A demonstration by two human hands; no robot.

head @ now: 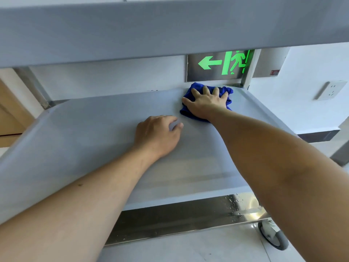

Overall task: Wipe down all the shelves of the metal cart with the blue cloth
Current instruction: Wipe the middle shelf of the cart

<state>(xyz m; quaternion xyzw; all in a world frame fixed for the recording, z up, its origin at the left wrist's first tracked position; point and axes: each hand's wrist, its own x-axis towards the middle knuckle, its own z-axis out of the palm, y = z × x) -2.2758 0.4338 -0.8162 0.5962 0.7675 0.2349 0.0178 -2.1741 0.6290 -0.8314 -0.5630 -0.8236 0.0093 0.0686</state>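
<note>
The metal cart's middle shelf (85, 133) fills the view, grey and flat with raised edges. A crumpled blue cloth (190, 87) lies in the shelf's far right corner. My right hand (206, 103) presses flat on the cloth with fingers spread. My left hand (157, 135) rests on the shelf's middle with fingers curled under, holding nothing. The upper shelf (151, 29) hangs overhead across the top. A lower shelf (179, 218), shiny with water drops at its right end, shows beneath.
A green exit sign (219, 64) sits on the wall behind the cart. The rear right post (249, 69) stands beside the cloth. A wall socket (330, 89) is at right. A caster wheel (273, 236) sits on the tiled floor at lower right.
</note>
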